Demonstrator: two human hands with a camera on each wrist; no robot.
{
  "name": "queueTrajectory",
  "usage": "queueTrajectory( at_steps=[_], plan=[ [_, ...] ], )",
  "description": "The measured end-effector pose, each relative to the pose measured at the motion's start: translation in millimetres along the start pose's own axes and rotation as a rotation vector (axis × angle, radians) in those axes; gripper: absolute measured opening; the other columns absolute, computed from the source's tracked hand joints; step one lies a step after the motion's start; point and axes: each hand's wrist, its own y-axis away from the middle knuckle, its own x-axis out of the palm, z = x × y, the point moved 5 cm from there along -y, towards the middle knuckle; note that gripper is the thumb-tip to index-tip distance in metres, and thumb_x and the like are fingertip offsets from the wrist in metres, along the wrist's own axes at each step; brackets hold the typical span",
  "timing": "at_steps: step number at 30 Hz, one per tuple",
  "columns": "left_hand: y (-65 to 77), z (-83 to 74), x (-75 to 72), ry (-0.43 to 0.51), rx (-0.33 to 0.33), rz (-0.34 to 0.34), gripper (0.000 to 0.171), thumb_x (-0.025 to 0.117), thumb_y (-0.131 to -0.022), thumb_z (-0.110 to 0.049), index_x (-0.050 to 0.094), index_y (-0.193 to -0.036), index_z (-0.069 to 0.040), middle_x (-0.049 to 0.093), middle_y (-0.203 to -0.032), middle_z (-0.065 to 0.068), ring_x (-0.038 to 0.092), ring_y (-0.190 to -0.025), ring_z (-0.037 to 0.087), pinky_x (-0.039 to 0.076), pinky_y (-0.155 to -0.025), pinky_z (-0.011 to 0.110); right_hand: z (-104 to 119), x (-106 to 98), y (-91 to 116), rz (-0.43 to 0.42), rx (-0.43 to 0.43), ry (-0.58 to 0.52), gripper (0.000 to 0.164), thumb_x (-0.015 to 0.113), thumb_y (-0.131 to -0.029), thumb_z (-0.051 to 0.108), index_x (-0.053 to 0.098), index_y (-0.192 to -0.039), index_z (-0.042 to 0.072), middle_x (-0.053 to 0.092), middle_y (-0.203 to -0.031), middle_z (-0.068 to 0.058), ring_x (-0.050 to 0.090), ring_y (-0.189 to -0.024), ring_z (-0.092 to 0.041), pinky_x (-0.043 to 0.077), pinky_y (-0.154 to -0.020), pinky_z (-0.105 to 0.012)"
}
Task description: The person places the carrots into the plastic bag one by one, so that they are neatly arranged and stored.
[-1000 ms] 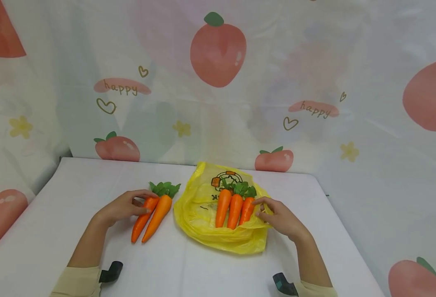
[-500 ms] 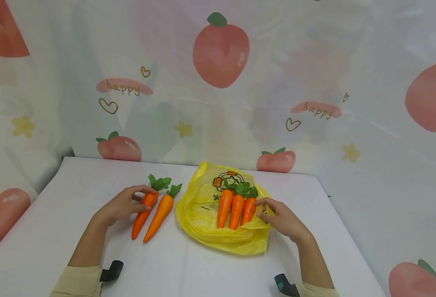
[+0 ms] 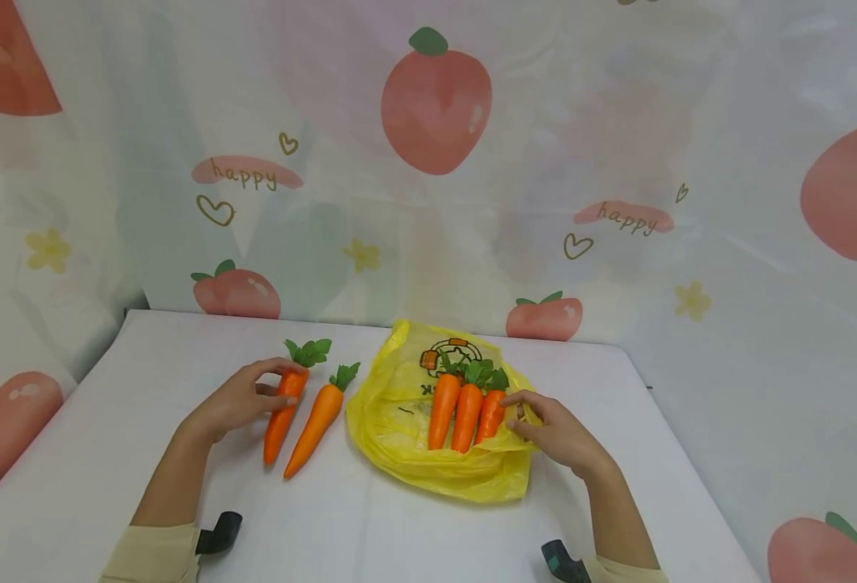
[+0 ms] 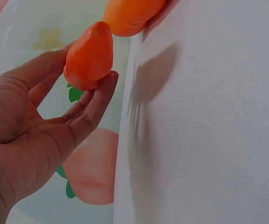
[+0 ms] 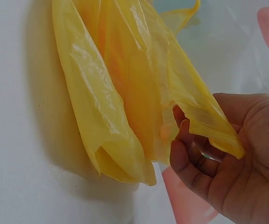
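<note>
One second has opened a clear gap: we see the slim, tapering red-orange carrot with a leafy green top (image 3: 275, 433) now apart from the smooth, paler orange carrot (image 3: 315, 425) it lay tight beside. We judge it can now be handled singly. The left hand (image 3: 235, 401) pinches it between thumb and fingers; whether its tip has left the white cloth-covered table (image 3: 370, 534), we cannot tell. The right hand (image 3: 556, 429) stays at the thin, crinkled yellow plastic bag (image 3: 436, 474), its fingers curled round the rim.

Three glossy orange carrots with green tops (image 3: 466, 417) lie side by side in the bag's mouth, lower ends behind its front film. We read that film as flimsy and slippery, the carrots as firm, with frilled, flexible-looking leaves.
</note>
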Motion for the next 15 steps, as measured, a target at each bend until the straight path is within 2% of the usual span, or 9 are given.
queueTrajectory(
  at_steps=[3,9,15],
  plan=[
    [0.6,-2.4,-1.0,-0.011,0.012,-0.005,0.042,0.074,-0.097,-0.015,0.064,-0.138,-0.017,0.05,-0.146,0.018,0.056,-0.121,0.043,0.057,-0.09,0.047,-0.5,0.0,-0.1,-0.002,-0.001,-0.003,0.026,0.066,-0.102,0.013,0.068,-0.128,0.01,0.057,-0.141,-0.016,0.046,-0.128,-0.039,0.049,-0.103,-0.052],
    [2.1,-11.2,-3.0,-0.034,0.022,-0.015,0.042,0.074,-0.097,-0.02,0.063,-0.138,-0.018,0.05,-0.147,0.016,0.053,-0.124,0.042,0.055,-0.093,0.051,-0.3,-2.3,0.4,-0.005,-0.005,-0.018,0.027,0.066,-0.101,0.013,0.068,-0.128,0.01,0.059,-0.132,-0.013,0.048,-0.121,-0.035,0.052,-0.096,-0.044],
    [6.0,-17.5,-2.0,-0.022,0.035,-0.009,0.042,0.075,-0.097,-0.023,0.063,-0.138,-0.018,0.049,-0.148,0.015,0.053,-0.124,0.042,0.054,-0.094,0.052,-0.6,-2.5,2.1,-0.004,0.001,-0.021,0.027,0.066,-0.101,0.012,0.068,-0.128,0.01,0.059,-0.128,-0.012,0.047,-0.122,-0.036,0.05,-0.098,-0.047]
  ],
)
